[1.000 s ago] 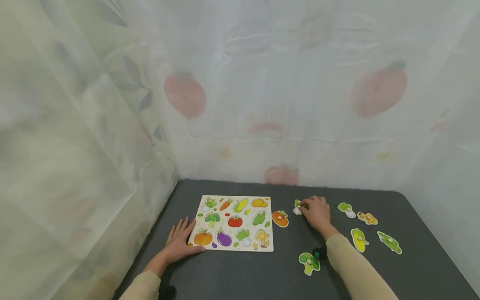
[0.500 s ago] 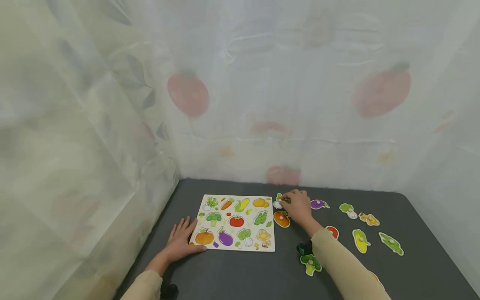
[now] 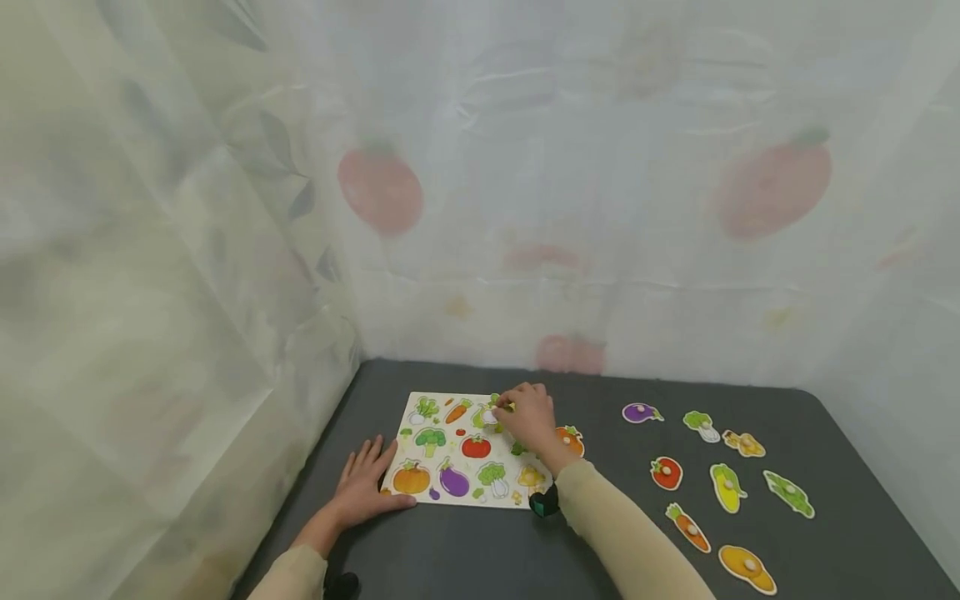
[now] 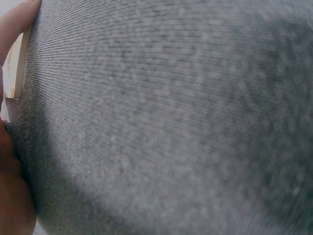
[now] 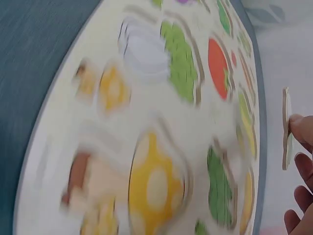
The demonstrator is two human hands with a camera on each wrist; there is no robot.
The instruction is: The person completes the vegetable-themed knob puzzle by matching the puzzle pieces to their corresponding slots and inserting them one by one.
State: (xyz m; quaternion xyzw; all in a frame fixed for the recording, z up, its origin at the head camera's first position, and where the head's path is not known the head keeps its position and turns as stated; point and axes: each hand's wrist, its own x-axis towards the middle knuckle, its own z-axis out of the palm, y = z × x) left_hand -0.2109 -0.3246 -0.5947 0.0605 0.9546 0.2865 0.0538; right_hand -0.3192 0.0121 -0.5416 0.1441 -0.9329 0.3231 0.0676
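Clock centred on board, 12 away from me. Pale curtain (image 3: 622, 275) across 12; dark table (image 3: 450, 550) under everything. Then the puzzle board (image 3: 408, 447), flat, vegetable pictures all over.

My left hand (image 3: 363, 482): between 8 and 9, released, fingers spread at the board's edge, thumb along the near corner. My right hand (image 3: 528, 414): at 1 to 2, pinching a white-and-green piece (image 5: 286, 127) just clear of the board's surface, over its 1 o'clock part.

Loose pieces, roughly big to small: potato piece (image 3: 745, 569) and carrot piece (image 3: 687, 527) between 3 and 4; around 3, pea piece (image 3: 789, 493), corn piece (image 3: 726, 487), pumpkin piece (image 3: 571, 438) (just beside board, partly behind my wrist), bok choy piece (image 3: 701, 426), mushroom piece (image 3: 744, 443), eggplant piece (image 3: 641, 413), tomato piece (image 3: 666, 473).
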